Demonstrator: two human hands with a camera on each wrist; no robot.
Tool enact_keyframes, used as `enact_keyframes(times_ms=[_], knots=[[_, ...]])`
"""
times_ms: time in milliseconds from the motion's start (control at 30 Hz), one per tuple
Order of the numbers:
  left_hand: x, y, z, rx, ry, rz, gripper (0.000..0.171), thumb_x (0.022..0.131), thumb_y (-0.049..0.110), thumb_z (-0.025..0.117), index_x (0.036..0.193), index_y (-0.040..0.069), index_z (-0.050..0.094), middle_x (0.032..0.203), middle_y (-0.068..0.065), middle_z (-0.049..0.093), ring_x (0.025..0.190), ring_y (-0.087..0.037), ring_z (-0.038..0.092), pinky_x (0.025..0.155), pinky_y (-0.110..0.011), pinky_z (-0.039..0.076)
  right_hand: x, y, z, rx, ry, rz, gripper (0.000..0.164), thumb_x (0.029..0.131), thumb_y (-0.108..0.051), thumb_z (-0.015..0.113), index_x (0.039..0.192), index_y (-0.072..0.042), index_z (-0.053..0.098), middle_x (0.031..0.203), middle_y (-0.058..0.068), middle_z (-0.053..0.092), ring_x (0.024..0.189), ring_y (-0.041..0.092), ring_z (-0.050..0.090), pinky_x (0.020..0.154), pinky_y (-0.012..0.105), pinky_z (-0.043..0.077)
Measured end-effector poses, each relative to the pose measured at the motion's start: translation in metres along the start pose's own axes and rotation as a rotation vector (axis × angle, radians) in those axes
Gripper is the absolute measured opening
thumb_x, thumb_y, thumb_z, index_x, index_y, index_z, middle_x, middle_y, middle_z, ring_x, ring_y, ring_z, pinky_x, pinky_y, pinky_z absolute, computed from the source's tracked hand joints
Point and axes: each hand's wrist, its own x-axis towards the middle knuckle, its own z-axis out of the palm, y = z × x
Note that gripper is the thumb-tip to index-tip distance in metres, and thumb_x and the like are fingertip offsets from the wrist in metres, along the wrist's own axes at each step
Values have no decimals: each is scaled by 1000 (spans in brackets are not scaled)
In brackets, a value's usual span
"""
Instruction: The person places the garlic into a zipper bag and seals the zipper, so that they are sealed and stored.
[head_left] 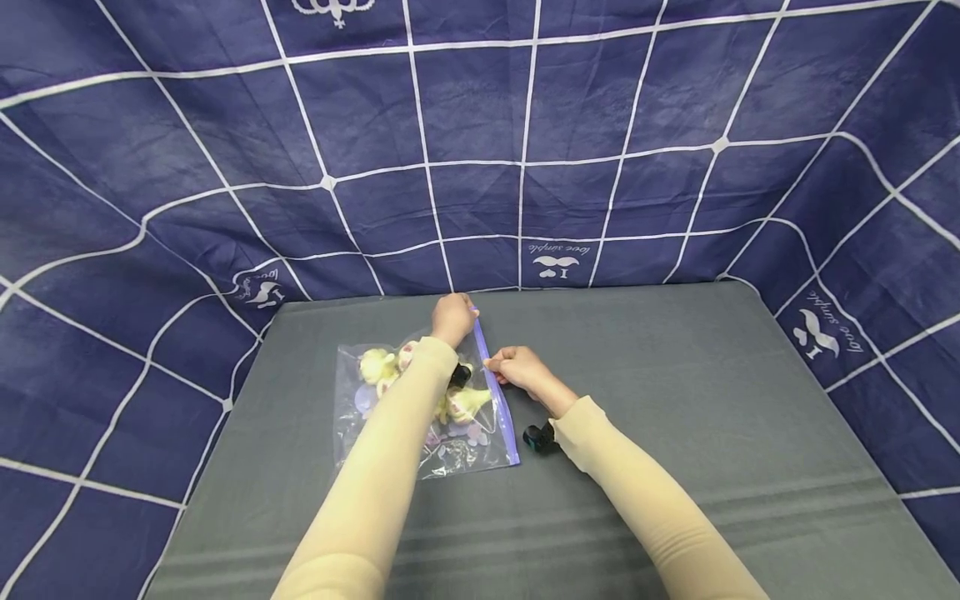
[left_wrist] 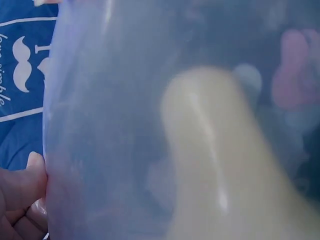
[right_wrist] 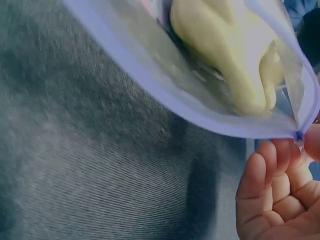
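A clear zip bag (head_left: 348, 442) with a purple zip strip (head_left: 504, 421) lies on the grey table, holding several cream garlic bulbs (head_left: 467, 402) with reddish patches. At the strip's far end, my left hand (head_left: 453, 317) grips the bag's corner. My right hand (head_left: 521, 367) pinches the strip partway along, nearer to me. In the right wrist view, the strip's two sides meet at my right fingertips (right_wrist: 282, 150), and the bag's mouth gapes on the near side with a bulb (right_wrist: 225, 55) just inside. Through the plastic, a pale blurred bulb (left_wrist: 220, 150) fills the left wrist view.
The grey table (head_left: 675, 375) runs back to a blue cloth wall (head_left: 480, 208) with white grid lines, which also closes off both sides. Black wrist cameras sit at the left cuff (head_left: 431, 354) and the right cuff (head_left: 585, 433). My left forearm covers part of the bag.
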Motion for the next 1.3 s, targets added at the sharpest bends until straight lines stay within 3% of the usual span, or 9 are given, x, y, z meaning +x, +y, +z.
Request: enact_keyframes(times_ms=[267,633,767,833,933,1000,1100,1200,1300], knots=[[0,1,2,12,-12,11,15,91,20,66,94,7,72,105,-9,74,111,-33,65,94,-39,51,-6,2,1,-13,5,6,18,91,-19,62,79,-6,66,68,-2,57,66,9,56,71,27,52],[0,-3,-6,-10,-161,17,22,94,22,63,106,5,70,121,-9,69,123,-33,58,104,-38,45,0,1,-5,-13,-24,30,24,95,-20,60,89,1,69,72,-1,56,68,8,55,66,18,51],[-4,-2,-7,14,-143,15,24,94,22,66,112,7,64,121,-12,67,122,-33,57,104,-45,43,1,1,-7,-4,-36,49,25,96,-22,59,88,0,67,73,-1,56,69,9,54,66,18,51],[-5,-1,-9,45,-114,62,26,92,20,68,115,10,63,121,-11,65,121,-33,56,104,-47,43,1,1,-6,0,-37,53,26,96,-23,60,90,1,68,73,-1,56,69,8,54,66,17,51],[-8,1,-12,112,-118,224,27,90,13,68,117,14,67,125,-8,64,123,-31,52,106,-47,40,1,3,-6,8,-31,59,28,97,-23,60,98,3,69,76,0,58,70,8,55,67,18,52],[-10,4,-14,167,-178,360,27,90,7,65,115,16,72,128,-4,65,127,-29,50,110,-45,38,0,4,-5,9,-26,62,29,97,-23,60,102,4,69,79,0,59,72,8,56,68,18,53],[-15,7,-18,190,-370,475,28,91,3,59,111,16,75,131,-2,65,135,-28,47,120,-47,23,-1,4,-4,8,-19,62,30,97,-23,61,105,4,70,82,1,60,73,8,56,68,18,52],[-20,9,-19,223,-517,488,29,93,4,55,109,16,76,130,-2,67,137,-27,47,123,-52,12,-1,5,-4,12,-8,49,29,96,-22,61,105,4,71,83,1,62,72,7,56,67,18,52],[-23,7,-19,267,-563,472,25,91,5,56,101,16,76,121,-1,70,136,-26,49,122,-56,6,-1,6,-2,25,-4,43,28,96,-21,62,104,5,70,82,0,61,70,7,56,66,18,53]])
